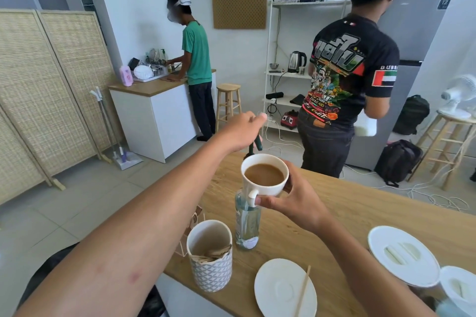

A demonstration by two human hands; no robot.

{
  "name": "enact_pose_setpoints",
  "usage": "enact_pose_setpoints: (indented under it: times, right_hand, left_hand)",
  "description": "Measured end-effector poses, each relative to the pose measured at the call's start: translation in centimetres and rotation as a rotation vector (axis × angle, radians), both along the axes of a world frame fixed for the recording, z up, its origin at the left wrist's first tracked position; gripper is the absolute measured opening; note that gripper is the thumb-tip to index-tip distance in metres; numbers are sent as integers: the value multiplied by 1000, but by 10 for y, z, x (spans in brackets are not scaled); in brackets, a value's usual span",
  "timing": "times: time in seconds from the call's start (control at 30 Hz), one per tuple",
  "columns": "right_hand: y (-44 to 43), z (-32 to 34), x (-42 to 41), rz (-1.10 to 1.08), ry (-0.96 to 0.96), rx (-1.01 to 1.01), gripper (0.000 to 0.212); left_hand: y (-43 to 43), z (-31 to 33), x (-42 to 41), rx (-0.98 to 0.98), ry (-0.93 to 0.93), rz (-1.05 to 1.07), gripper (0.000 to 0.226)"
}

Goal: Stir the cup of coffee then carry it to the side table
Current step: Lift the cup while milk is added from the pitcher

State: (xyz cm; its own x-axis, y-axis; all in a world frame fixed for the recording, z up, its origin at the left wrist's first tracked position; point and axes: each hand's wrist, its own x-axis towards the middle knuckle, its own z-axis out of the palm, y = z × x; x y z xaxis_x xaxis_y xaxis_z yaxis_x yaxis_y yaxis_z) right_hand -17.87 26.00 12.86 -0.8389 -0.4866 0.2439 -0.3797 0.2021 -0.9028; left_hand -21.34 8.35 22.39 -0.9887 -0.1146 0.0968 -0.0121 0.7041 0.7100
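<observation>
- Head view: my right hand (pixel 291 201) has its grip closed around the white cup (pixel 264 175), thumb at the small handle, which points toward me and a little left, and fingers curled round the far side.
- The cup is lifted clear of the wooden desk (pixel 360 213), upright with its mouth up, and the light-brown coffee (pixel 264 174) lies level inside.
- The cup is smooth, glossy and rounded, wider at the rim than at the base, and it hangs just above a clear glass bottle (pixel 246 224) that stands on the desk.
- My left hand (pixel 244 131) reaches forward past the cup, its grip pinched on a dark green handle (pixel 257 142) that slants down toward the cup's far rim; I cannot tell what the handle belongs to.
- On the desk near me lies a white saucer (pixel 283 288), round and matte, with a thin wooden stick (pixel 302 291) across it, long axis running from near me away and slightly right.
- Left of the saucer stands a round holder (pixel 210 257) with a grey lattice pattern, holding more wooden sticks.
- At the right edge sit two white round lids (pixel 403 255).
</observation>
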Motion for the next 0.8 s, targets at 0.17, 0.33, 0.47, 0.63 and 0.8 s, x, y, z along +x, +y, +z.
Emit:
enact_pose_setpoints:
  times: [0.17, 0.33, 0.47, 0.63, 0.8]
  right_hand:
    - [3, 1, 6, -26, -1, 12, 83]
    - [4, 0, 14, -54, 4, 7, 82]
    - [8, -5, 21, -67, -9, 6, 84]
    - [14, -10, 30, -94, -18, 23, 86]
    - [21, -17, 41, -129, -29, 19, 84]
  left_hand:
    - [-8, -6, 19, 55, 87, 5, 48]
    - [-11, -30, 48, 83, 92, -63, 54]
    - [-16, -58, 65, 184, 158, -67, 59]
    - [-25, -88, 80, 326, 143, -118, 42]
    - [-24, -99, 89, 571, -73, -317, 47]
